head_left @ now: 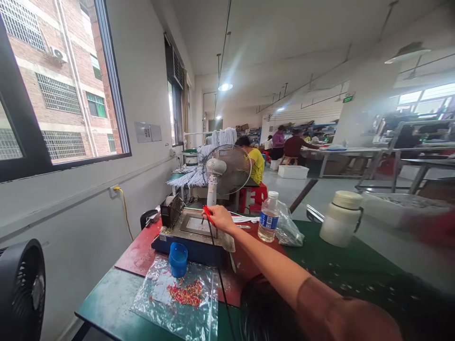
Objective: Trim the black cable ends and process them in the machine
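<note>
At the table's left edge stood a black fan (22,289), and beside it a clear bag (177,296) of red bits lay flat with a blue cup (178,259) on it. Behind the cup sat a flat machine (194,232); over its plate the right hand (221,219) pinched a red tool (209,215) between closed fingers. Further right stood a bottle (268,216) and a white jug (341,219)

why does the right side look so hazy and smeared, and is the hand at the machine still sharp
Head view: glare from the ceiling lamp and far windows washes the right side; the white jug is soft, the edges bend from wide-angle distortion. The right hand with its red tool is fairly sharp.
</note>
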Available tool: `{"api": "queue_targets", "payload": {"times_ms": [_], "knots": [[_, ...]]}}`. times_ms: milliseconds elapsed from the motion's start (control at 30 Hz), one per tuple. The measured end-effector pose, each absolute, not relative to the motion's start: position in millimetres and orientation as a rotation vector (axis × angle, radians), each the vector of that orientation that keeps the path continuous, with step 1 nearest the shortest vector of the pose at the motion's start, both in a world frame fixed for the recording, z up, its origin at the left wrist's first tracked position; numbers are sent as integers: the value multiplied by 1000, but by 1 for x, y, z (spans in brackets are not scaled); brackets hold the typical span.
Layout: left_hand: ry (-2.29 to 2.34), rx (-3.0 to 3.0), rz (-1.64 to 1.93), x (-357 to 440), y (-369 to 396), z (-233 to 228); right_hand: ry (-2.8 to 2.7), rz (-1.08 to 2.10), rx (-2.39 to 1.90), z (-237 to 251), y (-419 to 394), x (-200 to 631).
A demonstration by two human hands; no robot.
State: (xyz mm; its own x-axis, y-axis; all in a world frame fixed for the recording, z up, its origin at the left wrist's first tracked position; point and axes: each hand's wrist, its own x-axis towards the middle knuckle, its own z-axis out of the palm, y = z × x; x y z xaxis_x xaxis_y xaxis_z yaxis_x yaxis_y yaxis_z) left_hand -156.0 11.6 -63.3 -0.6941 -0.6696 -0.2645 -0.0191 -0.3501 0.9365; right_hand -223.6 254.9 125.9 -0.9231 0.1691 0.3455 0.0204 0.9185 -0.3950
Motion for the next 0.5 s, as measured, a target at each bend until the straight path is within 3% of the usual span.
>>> {"api": "queue_targets", "payload": {"times_ms": [267,500], "knots": [[-1411,918,-1907,-203,25,-41,-2764,506,-193,121,242,-237],[-1418,887,-1874,-292,41,27,-2791,461,-215,119,239,-241]]}}
